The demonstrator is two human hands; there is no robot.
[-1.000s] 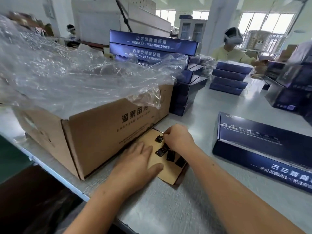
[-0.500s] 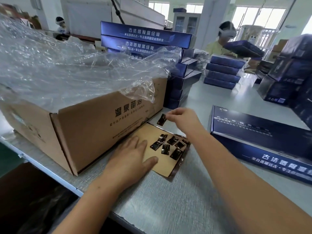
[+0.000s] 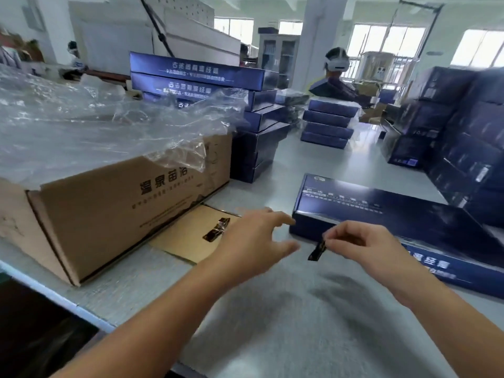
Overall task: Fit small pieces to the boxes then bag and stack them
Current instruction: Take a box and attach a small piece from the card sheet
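Note:
My right hand (image 3: 362, 246) pinches a small dark piece (image 3: 316, 251) by its top end, hanging just above the grey table in front of a long dark blue box (image 3: 381, 214). My left hand (image 3: 253, 241) hovers open with fingers spread, between the box and a brown cardboard flap (image 3: 185, 238). A few more small dark pieces (image 3: 216, 230) lie on that flap, partly hidden behind my left hand.
A big brown carton (image 3: 109, 208) topped with clear plastic bags (image 3: 90, 132) stands at the left. Stacks of blue boxes (image 3: 201, 85) rise behind it, further ones (image 3: 327, 124) in the middle, more (image 3: 458, 137) at right. A person (image 3: 335, 77) works at the far end.
My right hand carried one small piece from the flap rightward to the front of the blue box. My left hand lifted off the cardboard flap and moved right.

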